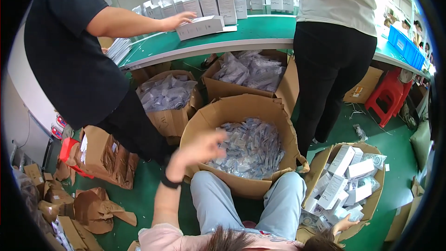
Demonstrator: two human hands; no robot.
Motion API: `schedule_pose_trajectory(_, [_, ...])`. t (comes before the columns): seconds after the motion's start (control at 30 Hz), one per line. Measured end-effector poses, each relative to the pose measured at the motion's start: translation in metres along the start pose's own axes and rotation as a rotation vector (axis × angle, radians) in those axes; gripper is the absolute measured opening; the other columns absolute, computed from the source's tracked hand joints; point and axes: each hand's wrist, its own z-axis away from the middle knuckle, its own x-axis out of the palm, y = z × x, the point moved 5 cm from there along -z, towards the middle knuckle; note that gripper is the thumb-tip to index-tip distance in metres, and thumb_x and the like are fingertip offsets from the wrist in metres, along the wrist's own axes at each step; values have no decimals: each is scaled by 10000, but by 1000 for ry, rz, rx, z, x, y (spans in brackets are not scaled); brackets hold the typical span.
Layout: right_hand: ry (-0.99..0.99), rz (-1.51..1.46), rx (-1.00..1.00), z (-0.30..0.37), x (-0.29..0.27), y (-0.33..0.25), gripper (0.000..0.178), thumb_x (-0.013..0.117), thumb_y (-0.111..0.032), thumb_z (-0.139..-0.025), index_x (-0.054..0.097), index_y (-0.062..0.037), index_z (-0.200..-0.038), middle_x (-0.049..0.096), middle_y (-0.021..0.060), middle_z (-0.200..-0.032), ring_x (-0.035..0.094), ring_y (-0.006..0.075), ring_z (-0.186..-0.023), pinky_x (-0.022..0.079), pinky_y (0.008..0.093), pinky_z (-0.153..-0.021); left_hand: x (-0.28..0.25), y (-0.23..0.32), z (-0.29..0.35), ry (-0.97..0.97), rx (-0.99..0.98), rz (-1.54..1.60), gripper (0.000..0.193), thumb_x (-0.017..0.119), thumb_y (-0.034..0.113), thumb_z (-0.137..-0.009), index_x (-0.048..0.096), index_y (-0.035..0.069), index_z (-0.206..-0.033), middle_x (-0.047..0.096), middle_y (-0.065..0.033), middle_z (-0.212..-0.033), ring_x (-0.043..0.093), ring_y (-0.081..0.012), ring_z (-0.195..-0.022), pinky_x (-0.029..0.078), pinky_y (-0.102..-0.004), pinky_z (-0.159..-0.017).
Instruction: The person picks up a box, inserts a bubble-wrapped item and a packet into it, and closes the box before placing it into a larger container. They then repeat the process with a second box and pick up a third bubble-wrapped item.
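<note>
My left hand (199, 149), with a dark band at the wrist, hovers over the near left rim of a large open carton (197, 125). It is blurred by motion, its fingers look apart, and nothing shows in them. Inside that carton lies a heap of small clear plastic packets (253, 146). At my right, another open carton (377, 158) holds white boxes (343, 159) and clear plastic-wrapped items. My right hand (344, 225) reaches into its near side, fingers curled against a clear plastic-wrapped item (356, 214); part of the hand is hidden.
Two cartons of clear plastic bags (169, 93) stand beyond, by a green table (260, 30) with a row of white boxes (208, 2). A person in dark clothes (74, 51) and one in a white shirt (337, 4) stand there. Torn brown paper (95, 209) lies left; a red stool (388, 95) stands right.
</note>
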Motion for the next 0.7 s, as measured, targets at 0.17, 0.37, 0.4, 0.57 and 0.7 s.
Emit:
schedule_pose_trajectory(0.17, [-2, 26, 39, 2, -1, -11, 646, 611, -278, -776, 267, -135, -1303, 457, 121, -1245, 528, 353, -996, 421, 422, -821, -156, 37, -94, 818, 107, -380, 328, 655, 96, -689, 535, 31, -987, 572, -98, -946, 566, -170, -740, 457, -293, -679])
schedule_pose_trajectory(0.37, [-65, 72, 98, -2, 6, -17, 642, 623, -189, -763, 278, -107, -1299, 415, 134, -1280, 476, 333, -1087, 406, 402, -874, -257, 4, -216, 970, -152, -1046, 709, 736, 217, -625, 386, 122, -1234, 371, -89, -1276, 349, -273, -1178, 342, -448, -940])
schedule_pose_trajectory(0.4, [-30, 63, 33, -2, 7, -18, 645, 626, -176, -759, 281, -99, -1299, 412, 135, -1283, 464, 327, -1103, 396, 394, -888, -264, -1, -226, 971, -132, -1038, 709, 736, 217, -625, 386, 122, -1234, 371, -89, -1276, 349, -273, -1178, 342, -448, -940])
schedule_pose_trajectory(0.57, [71, 77, -121, 3, 0, -28, 648, 634, -135, -745, 294, -68, -1292, 401, 140, -1291, 415, 305, -1159, 357, 366, -938, -286, -41, -258, 745, -364, -1111, 772, 735, 226, -633, 334, 172, -1290, 357, -51, -1296, 304, -233, -1229, 268, -612, -929])
schedule_pose_trajectory(0.7, [61, 79, -110, 4, 1, -33, 644, 633, -123, -740, 300, -61, -1288, 400, 145, -1291, 407, 303, -1166, 346, 363, -951, -281, -51, -260, 809, -365, -1161, 764, 726, 209, -646, 325, 192, -1296, 348, -46, -1303, 280, -219, -1250, 247, -632, -933])
